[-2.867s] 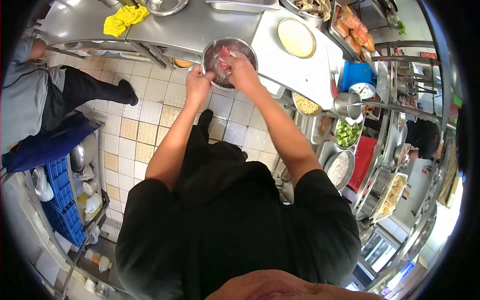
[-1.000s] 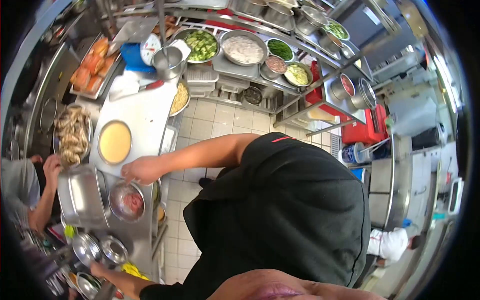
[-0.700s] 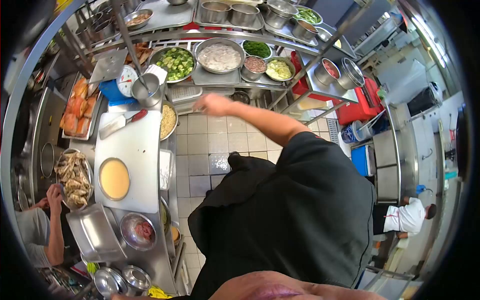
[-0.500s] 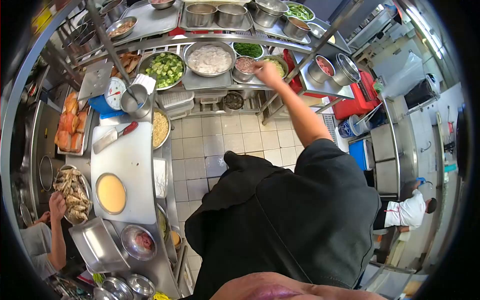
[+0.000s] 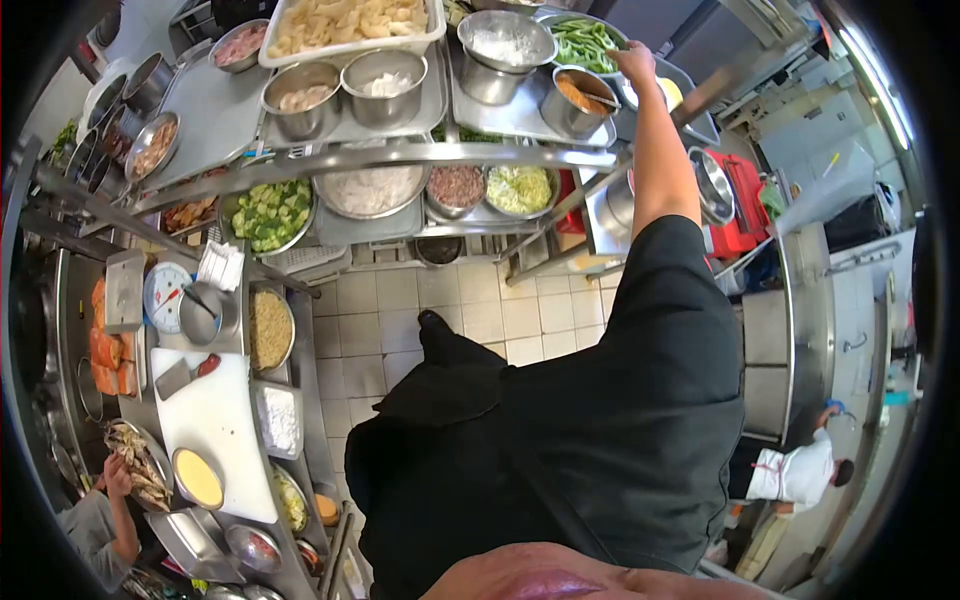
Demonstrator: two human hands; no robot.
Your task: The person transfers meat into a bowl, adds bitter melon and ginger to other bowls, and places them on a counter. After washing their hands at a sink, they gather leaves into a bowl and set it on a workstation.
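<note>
My right hand (image 5: 634, 62) reaches out at the upper right, at the rim of a bowl of green beans (image 5: 582, 46) on the upper shelf. Its fingers look drawn together, and what they hold, if anything, is hidden. Just below and left of it stands a metal pot of orange-brown contents (image 5: 580, 100) with a spoon in it. A bowl of white powder (image 5: 507, 40) rests on another pot further left. Behind my wrist, a yellow item (image 5: 669, 94) shows in part. My left hand is out of view.
Below the upper shelf's metal rail (image 5: 400, 153) are bowls of broccoli (image 5: 268, 215), chopped meat (image 5: 456, 188) and shredded greens (image 5: 520, 189). A cleaver (image 5: 186, 374) lies on a white board (image 5: 222, 430). A co-worker's hand (image 5: 117, 475) is at lower left; another person (image 5: 800, 472) stands right.
My right hand has moved from the bowls of chopped meat and greens on the lower level up to the green beans. The view has shifted, showing more of the upper shelf.
</note>
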